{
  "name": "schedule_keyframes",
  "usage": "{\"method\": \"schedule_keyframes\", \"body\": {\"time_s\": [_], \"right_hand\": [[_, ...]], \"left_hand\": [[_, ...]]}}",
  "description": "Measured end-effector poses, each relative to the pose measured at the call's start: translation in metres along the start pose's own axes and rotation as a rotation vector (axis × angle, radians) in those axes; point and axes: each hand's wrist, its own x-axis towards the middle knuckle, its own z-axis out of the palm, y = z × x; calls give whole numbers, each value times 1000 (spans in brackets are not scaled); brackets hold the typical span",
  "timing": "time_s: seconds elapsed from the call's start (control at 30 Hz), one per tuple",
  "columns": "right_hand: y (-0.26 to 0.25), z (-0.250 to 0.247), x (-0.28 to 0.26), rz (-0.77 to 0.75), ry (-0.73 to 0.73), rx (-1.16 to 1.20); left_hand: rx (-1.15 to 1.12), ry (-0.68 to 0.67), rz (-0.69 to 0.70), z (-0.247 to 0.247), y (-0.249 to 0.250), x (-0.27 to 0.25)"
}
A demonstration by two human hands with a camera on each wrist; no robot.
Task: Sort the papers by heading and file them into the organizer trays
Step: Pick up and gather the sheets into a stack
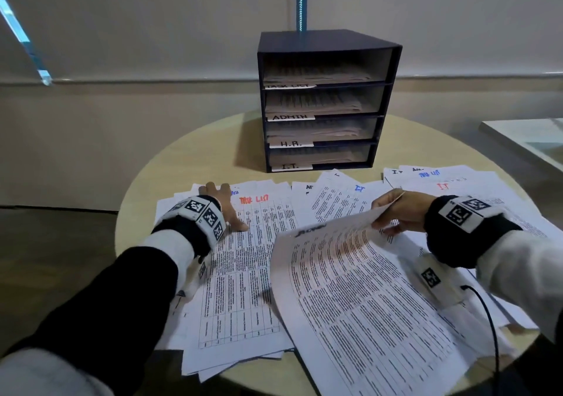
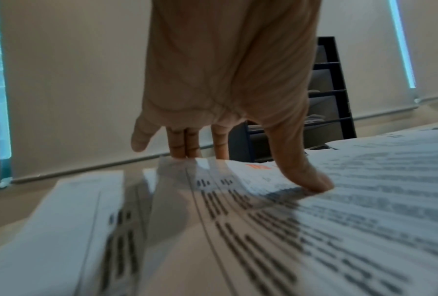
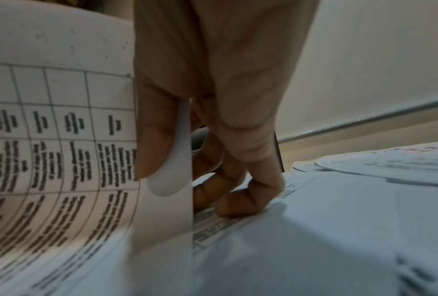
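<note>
Left hand (image 1: 221, 205) lies flat with fingers spread, pressing a white printed table sheet headed in red (image 1: 240, 261). Right hand (image 1: 399, 212) pinches the top edge of a white text-covered sheet (image 1: 350, 289), lifting it off the loose white papers (image 1: 451, 188) spread across the round beige table (image 1: 170, 164). The dark four-tray organizer (image 1: 324, 100) stands behind them, its trays labelled and holding papers.

An office, by every sign: a dark blue four-tier paper organizer (image 1: 327, 100) with handwritten tray labels ADMIN, H.R. and I.T. stands on a round pale wooden table (image 1: 195, 148) strewn with printed white sheets (image 1: 243, 273), before drawn beige roller blinds (image 1: 152, 23).
</note>
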Motion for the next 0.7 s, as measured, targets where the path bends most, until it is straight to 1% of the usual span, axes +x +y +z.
{"method": "schedule_keyframes", "body": {"time_s": [0.07, 0.13, 0.23, 0.3, 0.37, 0.43, 0.5, 0.53, 0.63, 0.67, 0.7], "right_hand": [[-1, 3, 2, 16, -3, -37], [-4, 7, 1, 26, -39, -101], [-9, 9, -4, 49, -113, -177], [-13, 6, -10, 77, -114, -209], [-14, -2, -16, 97, -98, -223], [-11, -12, -22, 121, -47, -211], [-5, -22, -28, 143, 47, -142], [-2, -25, -32, 159, 99, -99], [12, -39, -35, 201, 257, 37], [17, -43, -35, 206, 304, 83], [22, -48, -34, 206, 339, 117]], "left_hand": [[25, 39, 21, -3, 4, -5], [28, 37, 85, -6, 9, -6], [-116, -33, 222, -9, 25, -7], [-223, -61, 316, -13, 43, -9], [-255, -94, 378, -16, 64, -9], [-227, -123, 411, -17, 83, -8], [-219, -166, 436, -17, 103, -8], [-250, -190, 439, -18, 110, -8], [-443, -283, 472, -14, 130, -6], [-452, -257, 484, -13, 135, -5], [-507, -227, 494, -12, 138, -4]]}}
